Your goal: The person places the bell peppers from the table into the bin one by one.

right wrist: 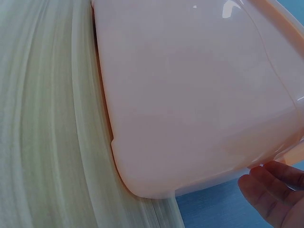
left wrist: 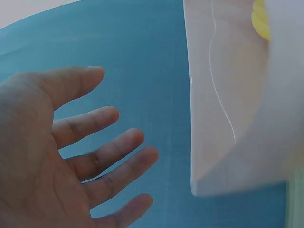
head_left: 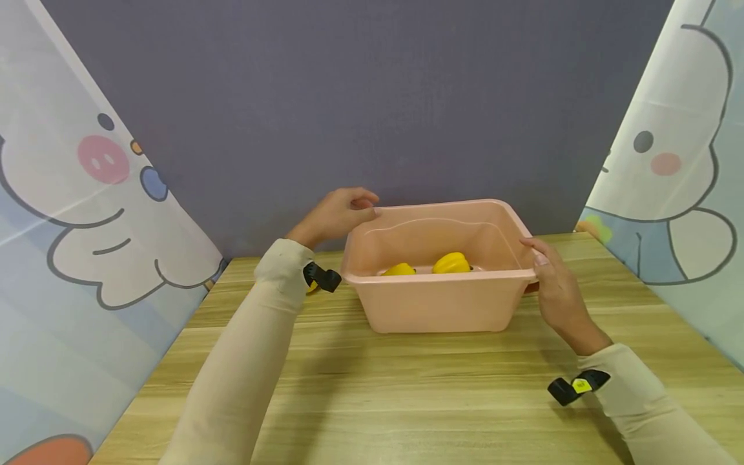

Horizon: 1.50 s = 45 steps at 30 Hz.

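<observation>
A pink plastic basin (head_left: 438,303) stands on the wooden table with two yellow bell peppers (head_left: 452,263) visible inside. At its right end, my right hand (head_left: 559,294) grips the rim, thumb on top; the fingertips (right wrist: 259,183) show against the basin's outer side in the right wrist view. My left hand (head_left: 337,213) is by the far left corner. The left wrist view shows the left hand (left wrist: 95,156) with its fingers spread and relaxed, apart from the basin (left wrist: 213,161) and holding nothing.
A yellow object (head_left: 312,287) lies on the table (head_left: 407,400), mostly hidden behind the left wrist's black strap. A dark grey panel (head_left: 372,103) rises behind the table. Cartoon-printed sheets (head_left: 87,213) flank both sides.
</observation>
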Tool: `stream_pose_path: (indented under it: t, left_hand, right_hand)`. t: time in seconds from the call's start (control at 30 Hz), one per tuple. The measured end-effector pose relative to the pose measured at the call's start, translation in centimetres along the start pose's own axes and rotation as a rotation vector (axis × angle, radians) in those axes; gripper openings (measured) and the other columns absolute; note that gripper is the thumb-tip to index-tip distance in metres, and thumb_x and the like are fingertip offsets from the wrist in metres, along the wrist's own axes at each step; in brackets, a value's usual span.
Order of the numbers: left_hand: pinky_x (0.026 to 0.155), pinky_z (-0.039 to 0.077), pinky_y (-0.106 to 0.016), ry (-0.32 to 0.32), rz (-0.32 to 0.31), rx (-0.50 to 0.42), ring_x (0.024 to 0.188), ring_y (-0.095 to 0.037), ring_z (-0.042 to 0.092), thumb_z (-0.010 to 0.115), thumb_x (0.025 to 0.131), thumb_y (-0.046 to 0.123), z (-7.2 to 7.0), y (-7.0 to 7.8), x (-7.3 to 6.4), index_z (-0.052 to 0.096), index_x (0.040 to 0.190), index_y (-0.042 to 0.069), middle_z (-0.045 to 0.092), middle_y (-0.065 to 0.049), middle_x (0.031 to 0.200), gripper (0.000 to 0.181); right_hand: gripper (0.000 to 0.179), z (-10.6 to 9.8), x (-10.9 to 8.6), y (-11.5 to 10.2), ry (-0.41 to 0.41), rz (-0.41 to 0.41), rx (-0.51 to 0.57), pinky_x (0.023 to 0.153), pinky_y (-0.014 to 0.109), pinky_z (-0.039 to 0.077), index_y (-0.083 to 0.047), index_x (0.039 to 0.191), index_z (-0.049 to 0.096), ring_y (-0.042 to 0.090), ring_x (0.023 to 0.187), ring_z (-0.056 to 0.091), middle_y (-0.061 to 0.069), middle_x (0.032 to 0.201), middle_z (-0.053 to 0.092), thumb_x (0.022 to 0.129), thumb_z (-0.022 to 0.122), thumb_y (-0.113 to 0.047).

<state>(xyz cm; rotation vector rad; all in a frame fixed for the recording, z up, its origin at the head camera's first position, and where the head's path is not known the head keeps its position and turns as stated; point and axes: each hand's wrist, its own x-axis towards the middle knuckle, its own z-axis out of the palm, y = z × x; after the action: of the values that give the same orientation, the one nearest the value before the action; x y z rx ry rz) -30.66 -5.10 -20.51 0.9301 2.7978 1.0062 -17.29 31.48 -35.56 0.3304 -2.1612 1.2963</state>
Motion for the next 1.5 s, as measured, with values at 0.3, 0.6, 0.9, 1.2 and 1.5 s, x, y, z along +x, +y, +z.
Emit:
stream_pose_path:
  t: [0.3,0.6,0.9,1.2,1.5]
  left_hand:
    - [0.105,0.043,-0.045,0.024,-0.034,0.026,0.123,-0.026,0.056,0.061,0.099,0.035,-0.4,-1.2,-1.4,0.062,0.134,0.013,0.062,-0.011,0.133,0.042]
    - [0.103,0.045,-0.047,0.067,-0.039,0.042,0.12,-0.024,0.058,0.06,0.099,0.045,-0.5,-2.5,-2.9,0.062,0.133,0.015,0.063,-0.008,0.131,0.046]
    - [0.103,0.044,-0.049,0.073,-0.044,0.081,0.122,-0.027,0.056,0.059,0.1,0.04,-0.6,-3.5,-4.7,0.058,0.138,0.01,0.059,-0.009,0.136,0.048]
    - [0.104,0.042,-0.052,0.101,-0.069,0.171,0.124,-0.027,0.055,0.058,0.1,0.046,-0.1,-5.0,-6.8,0.059,0.139,0.014,0.058,-0.009,0.138,0.05]
    - [0.101,0.044,-0.055,0.136,-0.1,0.223,0.121,-0.028,0.056,0.059,0.1,0.043,0.7,-6.9,-8.5,0.061,0.137,0.013,0.06,-0.009,0.133,0.048]
  right_hand:
    - [0.045,0.0,0.0,0.1,0.001,0.008,-0.009,0.063,0.017,0.051,-0.008,0.149,0.043,0.003,0.08,0.059,0.026,0.129,0.054,0.11,0.028,-0.024]
    - [0.044,0.0,0.0,0.1,0.002,0.0,0.009,0.063,0.016,0.051,-0.006,0.149,0.043,0.002,0.08,0.059,0.025,0.13,0.053,0.11,0.028,-0.02]
    - [0.044,-0.1,-0.1,0.0,0.008,0.003,0.012,0.063,0.015,0.051,-0.006,0.149,0.043,0.003,0.08,0.059,0.022,0.129,0.053,0.11,0.029,-0.02]
    - [0.044,-0.2,-0.1,-0.1,0.003,0.002,0.003,0.064,0.015,0.051,-0.006,0.15,0.043,0.002,0.082,0.058,0.024,0.132,0.052,0.11,0.028,-0.02]
    - [0.044,-0.2,-0.2,-0.1,-0.003,-0.002,-0.002,0.064,0.016,0.051,-0.006,0.15,0.042,0.002,0.081,0.058,0.025,0.13,0.052,0.11,0.028,-0.02]
